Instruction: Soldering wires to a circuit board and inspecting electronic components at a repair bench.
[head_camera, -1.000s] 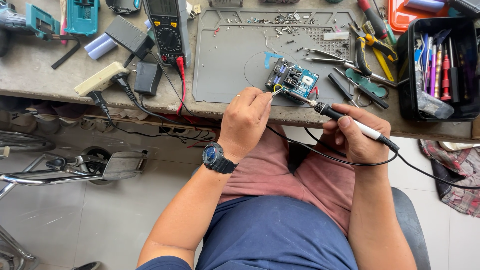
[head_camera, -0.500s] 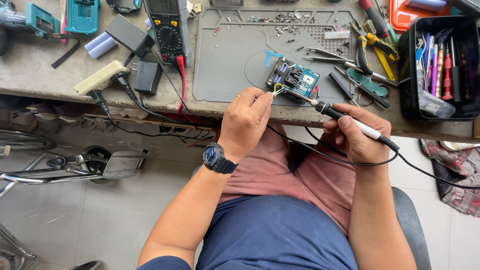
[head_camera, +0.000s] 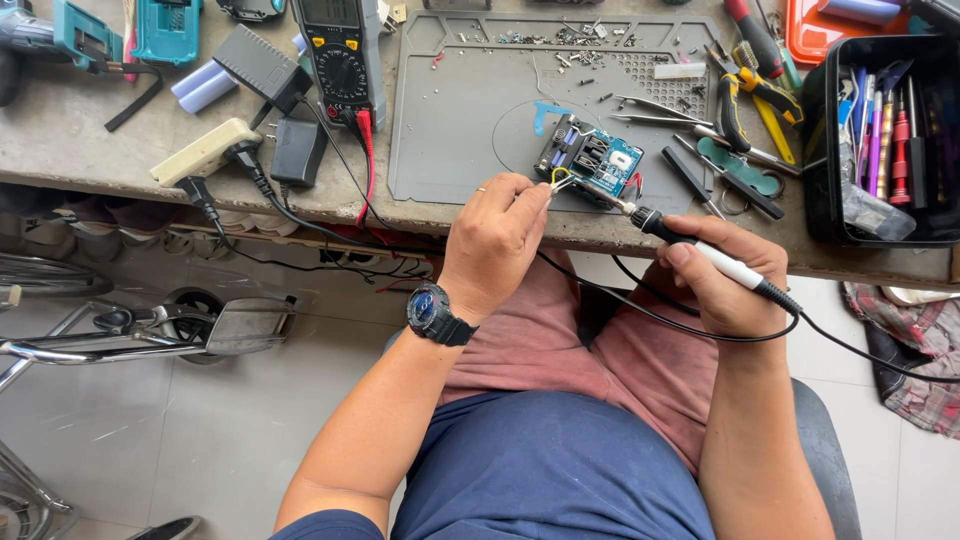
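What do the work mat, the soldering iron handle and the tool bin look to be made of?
Work mat: likely silicone or rubber, matte grey, with moulded compartments and rounded edges.
Soldering iron, held in the right hand: handle looks like smooth white plastic, with a black collar and a bare metal tip.
Tool bin: probably hard plastic, black and slightly glossy.

One camera sits on the person's head, looking steeply down past the chest and lap. It takes in the near edge of the table at the top and the floor below, from close range.
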